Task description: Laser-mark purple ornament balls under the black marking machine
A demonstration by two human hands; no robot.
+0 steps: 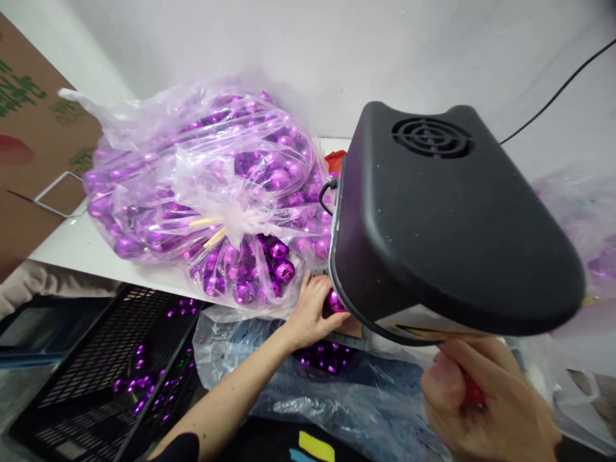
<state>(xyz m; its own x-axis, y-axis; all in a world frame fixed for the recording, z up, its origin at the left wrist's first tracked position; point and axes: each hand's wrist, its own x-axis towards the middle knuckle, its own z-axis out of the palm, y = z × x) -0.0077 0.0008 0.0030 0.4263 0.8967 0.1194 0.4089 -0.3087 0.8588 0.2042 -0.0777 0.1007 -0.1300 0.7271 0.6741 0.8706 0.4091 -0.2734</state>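
My left hand (315, 308) reaches under the black housing with its fingers and thumb round a shiny purple faceted ball (335, 301). The ball sits over the grey metal base (362, 340) of a bench machine; a brown piece lies on that base. My right hand (488, 394) is closed round a red handle (474, 390), of which only a bit shows between the fingers. Above both hands the machine's big black housing (457, 224), with a round vent on top, hides its working end. It looks like a drill press.
Clear bags (202, 154) full of purple balls fill the white table's left side. A black crate (91, 366) with purple balls stands lower left, near a cardboard box (38, 141). Plastic sheeting (337, 398) covers my lap, with purple balls on it. Another bag (591, 224) lies right.
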